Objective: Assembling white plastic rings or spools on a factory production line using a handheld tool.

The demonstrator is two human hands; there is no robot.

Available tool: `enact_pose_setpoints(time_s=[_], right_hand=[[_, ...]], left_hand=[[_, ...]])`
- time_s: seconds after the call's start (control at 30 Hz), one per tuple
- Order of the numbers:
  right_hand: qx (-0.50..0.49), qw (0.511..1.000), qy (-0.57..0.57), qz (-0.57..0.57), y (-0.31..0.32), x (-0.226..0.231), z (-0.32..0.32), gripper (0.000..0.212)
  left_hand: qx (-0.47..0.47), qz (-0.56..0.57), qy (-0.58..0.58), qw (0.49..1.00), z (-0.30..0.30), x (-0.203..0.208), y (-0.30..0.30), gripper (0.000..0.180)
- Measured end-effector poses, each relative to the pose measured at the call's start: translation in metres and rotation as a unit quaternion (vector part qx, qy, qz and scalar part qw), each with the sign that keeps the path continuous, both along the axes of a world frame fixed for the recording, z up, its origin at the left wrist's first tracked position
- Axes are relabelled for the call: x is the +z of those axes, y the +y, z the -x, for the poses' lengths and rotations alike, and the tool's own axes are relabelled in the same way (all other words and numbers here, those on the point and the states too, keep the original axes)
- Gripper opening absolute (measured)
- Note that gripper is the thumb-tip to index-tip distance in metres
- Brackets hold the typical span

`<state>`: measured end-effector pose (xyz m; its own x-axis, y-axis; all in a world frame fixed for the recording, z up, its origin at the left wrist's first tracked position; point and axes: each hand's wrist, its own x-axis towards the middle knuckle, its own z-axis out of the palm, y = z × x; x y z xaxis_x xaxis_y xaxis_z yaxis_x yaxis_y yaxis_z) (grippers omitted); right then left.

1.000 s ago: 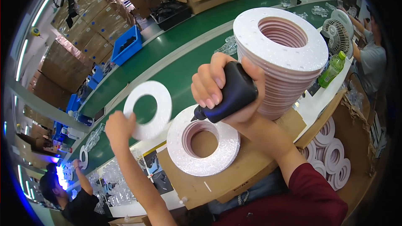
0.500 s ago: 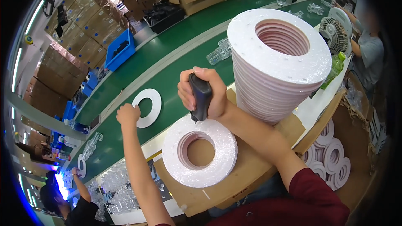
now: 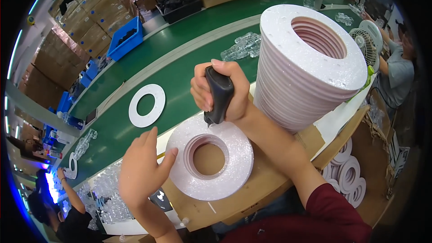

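Note:
My right hand (image 3: 228,91) is wrapped around a black-handled tool (image 3: 219,93), held upright. Its narrow tip meets or hovers just over the top of a short stack of white rings (image 3: 234,166); I cannot tell whether they touch. My left hand (image 3: 143,166) holds nothing, its fingers stretched and thumb apart, beside that stack's left edge. Under the short stack is a brown cardboard sheet (image 3: 265,193). A single white ring (image 3: 157,108) lies flat on the green conveyor belt (image 3: 189,78) beyond my left hand.
A tall stack of white rings (image 3: 297,92) stands right of my right forearm. More rings (image 3: 348,175) lie in a cardboard box at lower right. Clear plastic parts (image 3: 243,47) rest on the belt, others (image 3: 114,204) at left. Co-workers (image 3: 396,72) sit right and lower left (image 3: 74,225).
My left hand has left the single ring on the belt and come back toward the short stack, fingers extended. My right hand keeps the tool at about the same spot on the stack.

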<state>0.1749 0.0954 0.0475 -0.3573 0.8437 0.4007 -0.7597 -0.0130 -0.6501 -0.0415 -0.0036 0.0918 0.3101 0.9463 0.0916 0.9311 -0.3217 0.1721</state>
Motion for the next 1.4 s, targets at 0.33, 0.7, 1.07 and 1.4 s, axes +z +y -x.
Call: enact_pose_setpoints(time_s=[0.33,0.7,1.07,1.4], right_hand=[[0.004,1.0,-0.009,0.001,0.0,-0.002,0.003,0.046],[-0.024,0.998,0.051,-0.039,0.007,-0.001,-0.007,0.045],[-0.072,0.995,0.046,-0.058,0.012,-0.009,-0.005,0.044],[-0.062,0.997,0.037,-0.041,0.014,-0.011,-0.002,0.043]], left_hand=[[0.058,-0.016,0.082,0.995,-0.014,-0.014,-0.02,0.07],[0.035,-0.052,0.095,0.993,-0.013,-0.024,-0.015,0.042],[0.031,-0.033,0.087,0.995,-0.013,-0.024,-0.012,0.037],[0.019,-0.06,0.095,0.994,-0.01,-0.027,-0.012,0.04]])
